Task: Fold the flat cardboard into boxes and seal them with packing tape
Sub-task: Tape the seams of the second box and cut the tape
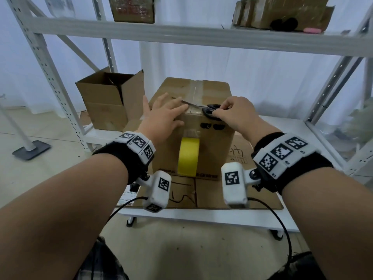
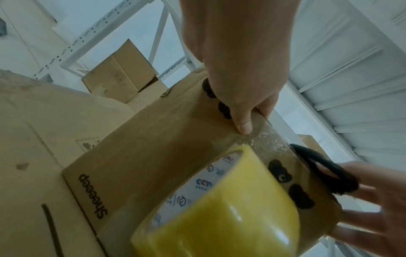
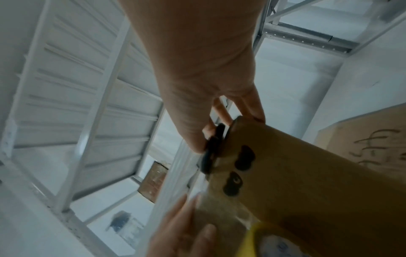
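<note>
A closed cardboard box [image 1: 212, 146] stands on flat cardboard on a low white cart. Clear tape runs along its top seam [image 1: 194, 90] and down the front face. A yellow tape roll [image 1: 188, 156] hangs from that strip against the front; the roll [image 2: 219, 208] fills the lower left wrist view. My left hand [image 1: 165, 113] lies flat on the box's top near edge, thumb [image 2: 242, 121] pressing the front. My right hand [image 1: 234, 114] grips black-handled scissors [image 1: 211, 112] at the top front edge, blades pointing left toward the left fingers. The scissors handle [image 3: 212, 149] shows beside the box corner.
An open empty cardboard box [image 1: 110, 100] stands at the back left. White metal shelving [image 1: 181, 35] spans overhead, carrying more boxes [image 1: 282, 13]. Flat cardboard [image 1: 252, 190] with scribbles lies under the box on the cart. A floor stand base [image 1: 31, 150] sits at the left.
</note>
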Demonstrator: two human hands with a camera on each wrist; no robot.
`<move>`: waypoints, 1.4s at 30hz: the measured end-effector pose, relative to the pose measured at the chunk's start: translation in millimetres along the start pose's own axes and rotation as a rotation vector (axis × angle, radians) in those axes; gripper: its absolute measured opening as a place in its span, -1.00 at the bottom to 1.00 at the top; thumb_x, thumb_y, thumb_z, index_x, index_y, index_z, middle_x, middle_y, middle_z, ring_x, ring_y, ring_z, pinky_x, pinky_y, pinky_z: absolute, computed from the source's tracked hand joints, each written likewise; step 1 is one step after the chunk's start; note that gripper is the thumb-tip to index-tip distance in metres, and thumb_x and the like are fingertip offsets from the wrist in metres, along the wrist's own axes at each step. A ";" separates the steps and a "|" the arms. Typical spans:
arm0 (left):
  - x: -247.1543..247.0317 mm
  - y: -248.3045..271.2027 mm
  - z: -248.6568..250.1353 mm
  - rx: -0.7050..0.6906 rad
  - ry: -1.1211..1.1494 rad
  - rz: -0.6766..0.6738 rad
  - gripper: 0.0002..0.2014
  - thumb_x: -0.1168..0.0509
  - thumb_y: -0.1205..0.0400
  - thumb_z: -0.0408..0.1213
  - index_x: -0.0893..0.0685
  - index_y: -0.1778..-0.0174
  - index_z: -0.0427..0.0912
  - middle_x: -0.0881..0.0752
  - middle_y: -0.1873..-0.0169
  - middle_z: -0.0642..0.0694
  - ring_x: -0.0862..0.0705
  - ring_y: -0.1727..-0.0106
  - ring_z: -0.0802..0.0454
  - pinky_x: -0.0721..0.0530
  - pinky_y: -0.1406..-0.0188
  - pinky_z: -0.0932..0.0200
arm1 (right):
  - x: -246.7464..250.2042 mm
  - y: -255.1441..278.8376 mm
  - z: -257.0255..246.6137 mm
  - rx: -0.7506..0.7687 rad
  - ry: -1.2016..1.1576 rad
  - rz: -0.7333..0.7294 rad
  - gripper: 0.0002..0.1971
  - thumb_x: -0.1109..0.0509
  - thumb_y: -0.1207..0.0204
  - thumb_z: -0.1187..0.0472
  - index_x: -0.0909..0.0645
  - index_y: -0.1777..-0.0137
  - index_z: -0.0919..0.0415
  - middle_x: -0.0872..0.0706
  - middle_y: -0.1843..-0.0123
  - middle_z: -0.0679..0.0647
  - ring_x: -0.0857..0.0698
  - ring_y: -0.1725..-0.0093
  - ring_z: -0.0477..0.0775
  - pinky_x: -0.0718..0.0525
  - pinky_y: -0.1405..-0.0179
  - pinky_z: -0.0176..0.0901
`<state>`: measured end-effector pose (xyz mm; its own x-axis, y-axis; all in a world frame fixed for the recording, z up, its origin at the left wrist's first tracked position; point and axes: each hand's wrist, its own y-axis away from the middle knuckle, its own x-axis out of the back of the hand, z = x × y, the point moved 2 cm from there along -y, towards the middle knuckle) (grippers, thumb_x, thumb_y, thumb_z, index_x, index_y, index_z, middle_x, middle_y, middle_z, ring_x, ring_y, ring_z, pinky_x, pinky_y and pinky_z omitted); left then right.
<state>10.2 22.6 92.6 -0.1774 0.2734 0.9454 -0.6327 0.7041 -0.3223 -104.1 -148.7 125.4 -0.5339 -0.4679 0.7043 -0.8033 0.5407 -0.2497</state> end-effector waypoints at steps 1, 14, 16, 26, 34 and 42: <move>0.5 -1.1 -3.3 0.004 -0.028 0.027 -0.52 -0.16 -0.72 -0.03 -0.29 -0.59 0.26 -0.12 -0.67 0.07 0.07 -0.69 -0.12 0.25 -0.55 -0.47 | 3.2 0.7 -3.8 0.002 0.015 -0.041 -0.79 -0.48 -0.48 0.12 -0.61 0.21 0.26 -0.59 0.15 0.11 -0.55 0.11 0.04 -0.50 0.13 -0.14; 16.1 16.1 -11.3 0.097 0.373 0.009 -0.52 -0.27 -0.69 -0.14 -0.42 -0.54 -0.12 -0.35 -0.39 -0.10 -0.53 -0.28 -0.05 -0.47 -0.42 0.10 | -20.6 14.7 -36.7 0.294 0.594 0.084 -0.74 -0.38 -0.59 0.16 -0.55 -0.25 0.13 -0.69 -0.15 0.10 -0.59 -0.17 0.21 -0.34 -0.20 0.01; 17.9 20.9 -7.0 0.132 0.402 0.000 -0.49 -0.30 -0.66 -0.05 -0.40 -0.49 -0.13 -0.35 -0.40 -0.13 -0.55 -0.25 -0.06 -0.53 -0.36 0.06 | -18.9 14.6 -38.6 0.299 0.652 0.077 -0.82 -0.33 -0.60 0.18 -0.58 -0.16 0.16 -0.70 -0.07 0.10 -0.62 -0.08 0.20 -0.36 -0.12 -0.01; -1.7 37.3 5.3 0.266 0.446 -0.276 -0.19 -0.44 -0.55 -0.02 -0.12 -0.57 -0.17 -0.61 -0.30 -0.28 -0.66 -0.16 -0.16 -0.65 -0.12 0.00 | -6.5 45.8 -30.5 0.143 -0.125 -0.377 -0.76 -0.45 -0.56 0.31 -0.69 -0.22 0.28 -0.60 0.23 -0.08 -0.54 0.25 -0.20 -0.47 0.36 -0.57; -5.7 48.1 7.6 0.342 0.508 -0.187 -0.31 -0.36 -0.62 -0.04 -0.25 -0.57 -0.24 -0.52 -0.43 -0.26 -0.55 -0.39 -0.20 -0.52 -0.29 -0.01 | -4.9 59.9 -5.4 -0.034 -0.023 -0.579 -0.53 -0.55 -0.42 -0.08 -0.66 -0.26 0.13 -0.71 0.02 0.08 -0.66 0.09 0.00 -0.63 0.03 -0.14; -4.7 50.9 15.9 0.344 0.503 -0.164 -0.22 -0.36 -0.64 -0.06 -0.10 -0.64 -0.27 -0.49 -0.46 -0.29 -0.52 -0.42 -0.19 -0.51 -0.31 0.02 | 7.9 66.8 -1.5 -0.140 0.103 -0.707 -0.48 -0.43 -0.48 -0.20 -0.58 -0.25 0.17 -0.70 0.25 0.06 -0.66 0.38 -0.05 -0.55 0.53 -0.33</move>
<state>-33.2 46.7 72.5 0.2657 0.5130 0.8163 -0.8427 0.5348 -0.0618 -161.6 -115.2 115.2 0.1337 -0.6741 0.7264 -0.9019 0.2210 0.3711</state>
